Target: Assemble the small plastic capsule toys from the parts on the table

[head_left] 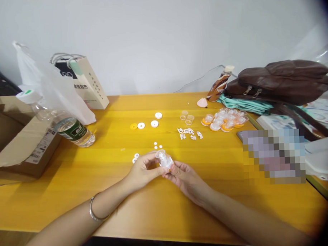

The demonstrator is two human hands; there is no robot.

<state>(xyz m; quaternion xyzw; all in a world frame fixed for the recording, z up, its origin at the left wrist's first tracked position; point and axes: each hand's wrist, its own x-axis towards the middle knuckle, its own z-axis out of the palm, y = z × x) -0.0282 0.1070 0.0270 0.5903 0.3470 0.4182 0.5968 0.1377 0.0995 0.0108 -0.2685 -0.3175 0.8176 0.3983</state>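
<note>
Between my two hands, above the table's near middle, is a small clear plastic cup on a round base [164, 159], with white parts inside it and a bit of orange at its lower edge. My left hand [144, 170] grips it from the left, thumb across the front. On the right, my right hand [186, 179] pinches its base between thumb and fingers. Small white discs [155, 143] lie just beyond it, and white rings [135, 158] sit beside my left fingers. White wheel-shaped pieces [182, 136] and two clear cups [189, 119] lie farther back.
Finished-looking clear-topped units [228, 119] cluster at right, near a brown bag [281, 79] and a drink bottle [219, 86]. White and yellow discs [141, 125] lie left of centre. A cardboard box [24, 142], leaning water bottle [72, 129] and paper bag [91, 84] stand left.
</note>
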